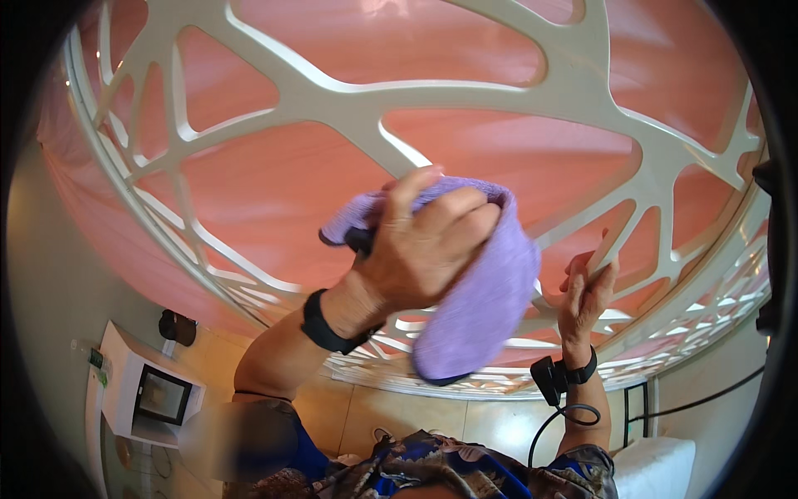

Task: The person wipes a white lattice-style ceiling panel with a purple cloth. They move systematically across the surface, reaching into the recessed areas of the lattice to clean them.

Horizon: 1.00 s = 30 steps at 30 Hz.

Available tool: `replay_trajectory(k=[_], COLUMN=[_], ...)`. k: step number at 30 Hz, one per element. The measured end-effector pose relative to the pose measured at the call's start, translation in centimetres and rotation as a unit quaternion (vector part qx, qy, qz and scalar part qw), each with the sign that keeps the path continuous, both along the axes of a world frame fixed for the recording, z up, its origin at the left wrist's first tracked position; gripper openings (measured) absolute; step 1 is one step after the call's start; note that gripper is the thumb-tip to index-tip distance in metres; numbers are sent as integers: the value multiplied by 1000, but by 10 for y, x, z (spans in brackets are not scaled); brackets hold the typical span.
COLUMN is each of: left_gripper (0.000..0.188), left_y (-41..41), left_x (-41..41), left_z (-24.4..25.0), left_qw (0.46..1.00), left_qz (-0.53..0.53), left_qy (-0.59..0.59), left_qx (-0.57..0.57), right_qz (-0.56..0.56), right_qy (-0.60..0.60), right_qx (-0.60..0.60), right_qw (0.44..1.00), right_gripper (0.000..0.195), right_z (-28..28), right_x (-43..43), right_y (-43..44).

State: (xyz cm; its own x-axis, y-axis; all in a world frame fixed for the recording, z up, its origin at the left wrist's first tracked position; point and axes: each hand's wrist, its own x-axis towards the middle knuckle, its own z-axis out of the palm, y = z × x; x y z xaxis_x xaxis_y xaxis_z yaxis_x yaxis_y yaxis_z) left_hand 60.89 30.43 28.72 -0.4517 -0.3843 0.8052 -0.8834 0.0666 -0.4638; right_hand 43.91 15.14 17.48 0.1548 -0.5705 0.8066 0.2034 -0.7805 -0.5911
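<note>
A purple cleaning cloth (483,312) with a dark edge is bunched in my left hand (424,243). The cloth lies against a bar of the white openwork lattice panel (430,96), and its loose end hangs down on the right. Slight blur covers the hand and cloth. Lower and to the right, my right hand (586,293) is closed around a slanting bar of the same lattice, thumb on the near side. Salmon-pink fabric (299,187) shows through the openings behind the bars. Each wrist wears a black strap; the right one carries a small black device (548,379).
At the lower left stands a white box-shaped appliance (149,399) with a dark-framed window, a green bottle (95,357) beside it. A dark container (177,327) is behind it. Tiled floor (399,411) lies below. At lower right are a white-covered object (654,468) and a black cable (704,399).
</note>
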Motion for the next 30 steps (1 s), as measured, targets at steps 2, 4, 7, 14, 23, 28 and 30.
replay_trajectory(k=[2,4,7,14,23,28,30], left_gripper=[30,38,38,36,35,31,22], left_y=[18,29,42,66,119,122,114], left_x=[26,55,79,88,145,144,132], left_z=[-3,9,29,36,53,59,64], left_qw=[998,993,980,975,942,864,854], left_qz=[44,42,107,159,157,443,446], left_qy=[38,29,62,70,181,-68,-133], left_qx=[3,-104,-158,-139,-235,-229,-231], right_qz=[-10,-23,-36,-36,-37,-42,-42], right_qy=[0,11,1,-2,-9,-16,-12], right_qx=[-16,-35,-27,-3,-13,6,3], right_qw=[1000,999,999,999,999,999,999], right_gripper=[46,46,47,52,51,50,50], right_z=[-1,-2,-5,-10,-6,-12,-14], right_x=[2,4,6,0,4,1,1], right_y=[0,0,1,-2,4,-1,-3])
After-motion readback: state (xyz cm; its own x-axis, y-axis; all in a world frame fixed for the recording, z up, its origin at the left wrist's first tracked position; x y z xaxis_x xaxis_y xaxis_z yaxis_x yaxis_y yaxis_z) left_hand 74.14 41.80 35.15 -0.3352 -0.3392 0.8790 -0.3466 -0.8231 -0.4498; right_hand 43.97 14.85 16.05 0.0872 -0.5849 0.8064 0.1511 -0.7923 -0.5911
